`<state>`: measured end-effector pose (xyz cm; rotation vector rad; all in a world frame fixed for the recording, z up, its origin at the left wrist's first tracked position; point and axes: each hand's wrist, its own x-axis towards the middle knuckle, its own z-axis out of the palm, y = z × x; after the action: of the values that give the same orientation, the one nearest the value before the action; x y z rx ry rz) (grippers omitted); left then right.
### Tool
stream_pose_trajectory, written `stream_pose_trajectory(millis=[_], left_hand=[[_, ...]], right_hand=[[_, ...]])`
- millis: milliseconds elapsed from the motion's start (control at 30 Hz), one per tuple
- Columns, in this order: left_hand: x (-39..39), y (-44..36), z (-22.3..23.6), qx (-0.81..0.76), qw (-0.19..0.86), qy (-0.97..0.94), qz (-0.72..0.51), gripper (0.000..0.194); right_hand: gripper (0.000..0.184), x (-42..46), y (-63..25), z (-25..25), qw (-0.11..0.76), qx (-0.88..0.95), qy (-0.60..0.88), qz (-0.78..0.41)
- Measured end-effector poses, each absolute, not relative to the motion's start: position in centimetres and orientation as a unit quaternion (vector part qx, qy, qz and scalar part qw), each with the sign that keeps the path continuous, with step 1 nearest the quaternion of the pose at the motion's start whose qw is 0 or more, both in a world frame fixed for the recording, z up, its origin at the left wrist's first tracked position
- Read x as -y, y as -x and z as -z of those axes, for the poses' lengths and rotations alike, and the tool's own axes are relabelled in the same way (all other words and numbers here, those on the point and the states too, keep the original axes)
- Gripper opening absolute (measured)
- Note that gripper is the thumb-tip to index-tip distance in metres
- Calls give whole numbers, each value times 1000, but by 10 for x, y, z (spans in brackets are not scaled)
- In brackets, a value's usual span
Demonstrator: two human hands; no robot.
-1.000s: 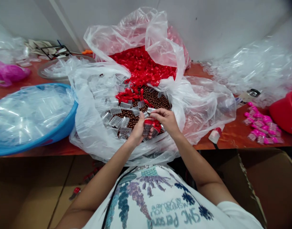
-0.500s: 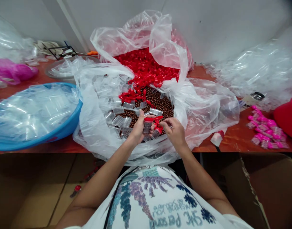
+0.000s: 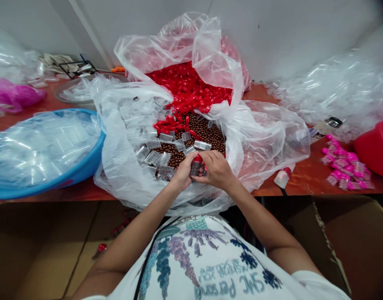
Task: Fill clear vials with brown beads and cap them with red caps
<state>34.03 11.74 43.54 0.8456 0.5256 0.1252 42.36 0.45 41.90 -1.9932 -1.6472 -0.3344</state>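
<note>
My left hand [image 3: 183,174] is closed on a small clear plastic container [image 3: 195,167] with a red cap [image 3: 197,158] on top. From the other side, my right hand [image 3: 219,170] wraps the same container, its thumb below and fingers at the cap. More red shows between the hands, but my fingers partly hide it. Just beyond lie brown beads [image 3: 210,135] with loose clear containers [image 3: 202,145] on them, in an open white plastic bag [image 3: 116,166]. Red caps [image 3: 169,125] are strewn at the far side of the beads.
A bag of red caps [image 3: 191,83] stands behind. To the left is a blue basin [image 3: 96,154] of clear plastic pieces. At right are pink-capped containers [image 3: 347,166], a red bowl [image 3: 374,148] and a heap of clear plastic [image 3: 329,91]. A cardboard box [image 3: 354,237] sits below the table edge.
My right hand has moved left and closed around the container beside my left hand. The red caps that stuck up open between the hands now show as a closed cap, partly covered by fingers.
</note>
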Motion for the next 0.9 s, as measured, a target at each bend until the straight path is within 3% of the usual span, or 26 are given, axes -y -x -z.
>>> stream_pose_trajectory(millis=[267,367,467,567,667,767,900], left_hand=[[-121,-336,-428,-254,844,-471,-16,40],[-145,-336,-434,-265,785,-555,-77,49],[-172,-337,-434,-280,671,-671,-144,39],[-188,-344,-424,-244,510,-815,-125,26],[-187,-358,-409,-207,328,-918,-83,29],[-181,-373,-398,-186,200,-960,-57,39],[-186,-374,-397,-168,152,-973,-45,40]], right_hand=[[64,4,-426,-407,284,584,751,116],[68,14,-440,-409,331,479,807,96],[70,23,-448,-411,333,431,838,32],[75,23,-435,-410,296,484,822,-36],[84,15,-414,-405,243,538,806,-45],[66,7,-408,-402,228,553,801,-24],[31,3,-433,-397,261,507,821,4]])
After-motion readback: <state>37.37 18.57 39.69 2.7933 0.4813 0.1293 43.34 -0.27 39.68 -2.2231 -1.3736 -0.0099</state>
